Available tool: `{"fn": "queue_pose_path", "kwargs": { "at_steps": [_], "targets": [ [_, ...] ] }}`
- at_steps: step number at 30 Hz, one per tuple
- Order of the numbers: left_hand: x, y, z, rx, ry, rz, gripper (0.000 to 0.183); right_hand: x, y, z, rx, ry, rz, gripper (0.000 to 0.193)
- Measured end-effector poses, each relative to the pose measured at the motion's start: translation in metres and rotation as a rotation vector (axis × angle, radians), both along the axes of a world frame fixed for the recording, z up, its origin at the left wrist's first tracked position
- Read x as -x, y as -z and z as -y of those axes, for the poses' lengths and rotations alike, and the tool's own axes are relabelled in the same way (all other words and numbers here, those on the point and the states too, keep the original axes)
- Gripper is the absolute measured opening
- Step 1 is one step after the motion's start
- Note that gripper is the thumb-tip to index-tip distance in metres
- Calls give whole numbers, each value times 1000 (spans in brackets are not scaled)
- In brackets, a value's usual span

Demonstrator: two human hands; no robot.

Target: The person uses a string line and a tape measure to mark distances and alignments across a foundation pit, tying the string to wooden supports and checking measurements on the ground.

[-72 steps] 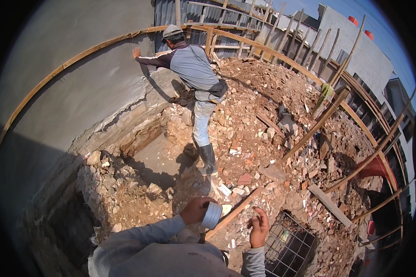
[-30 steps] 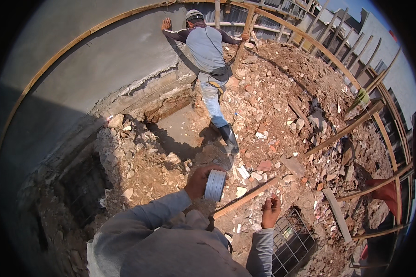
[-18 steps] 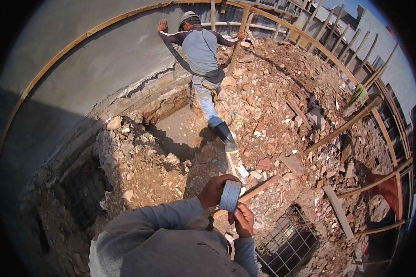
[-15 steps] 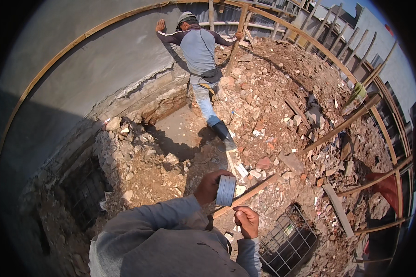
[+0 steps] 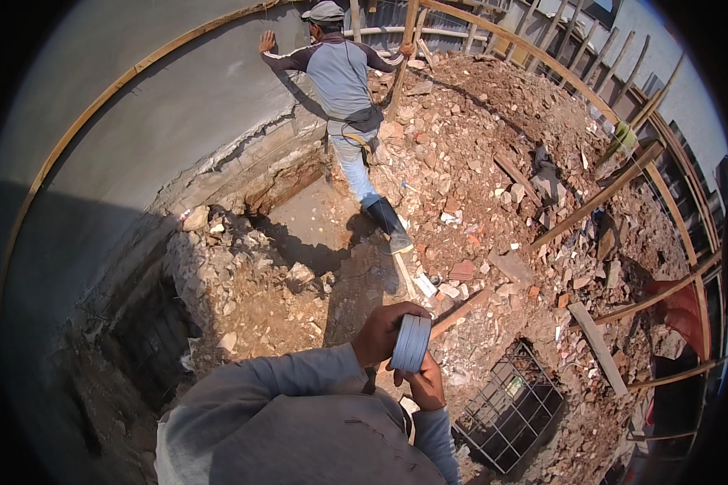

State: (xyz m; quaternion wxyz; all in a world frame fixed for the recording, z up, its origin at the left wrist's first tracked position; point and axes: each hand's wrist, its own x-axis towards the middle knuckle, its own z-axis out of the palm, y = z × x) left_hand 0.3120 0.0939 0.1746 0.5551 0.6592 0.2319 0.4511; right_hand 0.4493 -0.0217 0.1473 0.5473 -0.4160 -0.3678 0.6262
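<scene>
At far left, grey wall [image 5: 97, 153]; then co-worker [image 5: 340, 77], palm to wall; left hand [image 5: 376, 335] curled round blue-grey spool [image 5: 412, 343]; right hand [image 5: 425, 381] touching spool's lower edge, cannot tell if pinching; timber [image 5: 462, 313] partly hidden behind; steel grid [image 5: 513, 404]; loose board [image 5: 597, 347].

Rubble [image 5: 461, 170] and rebar [image 5: 514, 406] mark a building site.
</scene>
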Motion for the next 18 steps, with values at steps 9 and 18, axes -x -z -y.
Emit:
{"fn": "queue_pose_path", "kwargs": {
  "at_steps": [9,18],
  "targets": [
    [23,-4,-27,-212,-72,-382,28,-27,-2,40,-27,238,265,15],
    [42,8,-35,-217,86,-410,20,-74,28,70,15,834,471,17]
  ]
}}
